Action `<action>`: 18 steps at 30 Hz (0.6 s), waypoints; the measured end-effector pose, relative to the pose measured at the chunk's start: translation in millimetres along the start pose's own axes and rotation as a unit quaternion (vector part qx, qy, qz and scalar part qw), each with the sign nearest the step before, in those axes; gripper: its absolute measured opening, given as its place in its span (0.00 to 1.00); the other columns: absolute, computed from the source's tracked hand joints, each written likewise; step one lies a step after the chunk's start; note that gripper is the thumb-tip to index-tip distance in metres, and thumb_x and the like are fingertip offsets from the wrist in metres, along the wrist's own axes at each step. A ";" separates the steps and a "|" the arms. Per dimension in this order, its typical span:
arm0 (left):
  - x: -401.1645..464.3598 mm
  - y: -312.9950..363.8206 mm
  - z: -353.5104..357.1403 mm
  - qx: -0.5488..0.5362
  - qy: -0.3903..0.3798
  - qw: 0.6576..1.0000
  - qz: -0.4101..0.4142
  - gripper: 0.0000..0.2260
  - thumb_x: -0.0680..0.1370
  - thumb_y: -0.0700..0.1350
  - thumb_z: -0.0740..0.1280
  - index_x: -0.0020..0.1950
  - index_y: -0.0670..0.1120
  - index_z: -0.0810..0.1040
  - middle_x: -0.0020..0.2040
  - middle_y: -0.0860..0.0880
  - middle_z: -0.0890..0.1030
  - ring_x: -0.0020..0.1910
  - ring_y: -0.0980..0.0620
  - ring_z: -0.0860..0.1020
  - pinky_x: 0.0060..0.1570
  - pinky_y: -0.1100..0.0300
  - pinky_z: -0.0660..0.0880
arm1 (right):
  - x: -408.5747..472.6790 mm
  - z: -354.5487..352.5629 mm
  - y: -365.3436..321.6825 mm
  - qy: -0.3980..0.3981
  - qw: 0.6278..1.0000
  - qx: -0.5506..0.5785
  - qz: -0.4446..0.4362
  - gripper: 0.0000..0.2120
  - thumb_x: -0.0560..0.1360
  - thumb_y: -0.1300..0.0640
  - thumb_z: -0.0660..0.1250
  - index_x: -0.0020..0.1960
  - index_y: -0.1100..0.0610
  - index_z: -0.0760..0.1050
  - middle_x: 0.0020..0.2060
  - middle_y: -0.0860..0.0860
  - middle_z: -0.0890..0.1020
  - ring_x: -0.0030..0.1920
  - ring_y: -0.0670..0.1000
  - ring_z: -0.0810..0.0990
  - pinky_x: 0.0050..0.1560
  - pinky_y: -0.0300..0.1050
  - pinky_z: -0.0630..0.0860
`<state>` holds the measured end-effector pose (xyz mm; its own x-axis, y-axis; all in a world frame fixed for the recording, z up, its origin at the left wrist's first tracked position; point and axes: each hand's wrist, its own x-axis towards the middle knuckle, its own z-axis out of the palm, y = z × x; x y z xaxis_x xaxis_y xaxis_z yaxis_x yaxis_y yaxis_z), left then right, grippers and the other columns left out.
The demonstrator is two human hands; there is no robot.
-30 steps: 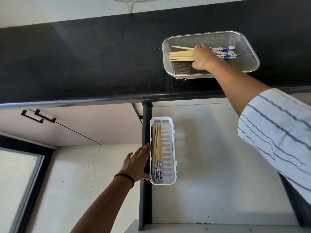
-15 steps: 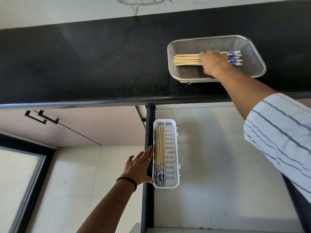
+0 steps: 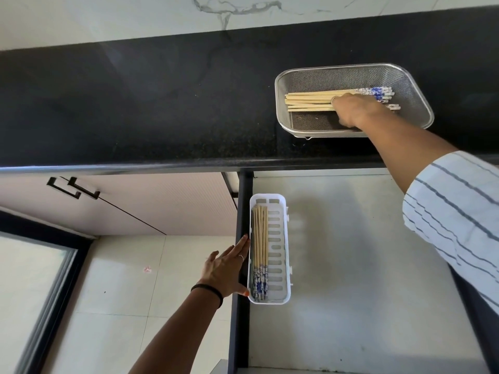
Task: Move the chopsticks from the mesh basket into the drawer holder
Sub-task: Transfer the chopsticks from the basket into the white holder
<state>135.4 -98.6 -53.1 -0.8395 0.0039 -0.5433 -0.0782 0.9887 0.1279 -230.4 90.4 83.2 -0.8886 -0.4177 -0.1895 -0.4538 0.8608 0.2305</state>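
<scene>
Right hand (image 3: pixel 356 109): inside the mesh basket (image 3: pixel 421 103), fingers curled over the bundled chopsticks (image 3: pixel 310 101).
Left hand (image 3: pixel 225 271): fingers straight, flat against the drawer's dark side edge, thumb touching the drawer holder (image 3: pixel 283 265).
Holder: stored chopsticks (image 3: pixel 259 252) fill its left half; slotted right half bare.
Basket: on the black counter (image 3: pixel 135 103), near its front edge.
Writing: none legible.

I'm in a home kitchen. There's a long black stone counter (image 3: pixel 140 103) w/ a white marble wall (image 3: pixel 108 14) behind it. Cupboard doors (image 3: pixel 151 201) w/ black handles (image 3: pixel 73 187) sit under it. An open drawer (image 3: pixel 364 265) has a white holder (image 3: pixel 280 252) w/ chopsticks (image 3: pixel 259 238). Floor is pale tiles (image 3: pixel 121 279).
</scene>
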 end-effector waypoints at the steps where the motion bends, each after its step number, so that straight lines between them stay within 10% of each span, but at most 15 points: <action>1: 0.1 0.1 -0.1 0.000 0.000 1.000 0.000 0.54 0.68 0.61 0.74 0.79 0.50 0.38 0.78 0.57 0.37 0.78 0.55 0.52 0.76 0.47 0.54 | -0.3 -0.1 1.8 0.006 1.000 0.010 -0.010 0.15 0.75 0.67 0.61 0.61 0.62 0.72 0.52 0.61 0.77 0.52 0.62 0.78 0.47 0.51 0.72; 9: 2.4 2.9 -1.3 0.002 -0.007 1.000 -0.010 0.55 0.68 0.60 0.74 0.79 0.50 0.38 0.79 0.56 0.38 0.78 0.54 0.54 0.76 0.47 0.55 | -8.4 -14.0 17.3 0.077 0.988 0.109 -0.082 0.12 0.76 0.67 0.59 0.59 0.61 0.67 0.32 0.52 0.70 0.31 0.52 0.71 0.29 0.45 0.64; 18: 3.0 5.8 -0.6 0.006 -0.005 1.000 -0.026 0.56 0.67 0.59 0.75 0.79 0.49 0.38 0.79 0.56 0.39 0.78 0.53 0.55 0.75 0.47 0.56 | -94.4 -65.0 -31.7 0.187 0.876 0.427 -0.119 0.10 0.82 0.56 0.55 0.58 0.61 0.68 0.39 0.52 0.73 0.32 0.44 0.70 0.30 0.38 0.67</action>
<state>132.0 -92.9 -53.5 -0.8286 -0.0455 -0.5580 -0.1148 0.9893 0.0897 -136.5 83.7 155.8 -0.8083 -0.5427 0.2281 -0.5550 0.5734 -0.6026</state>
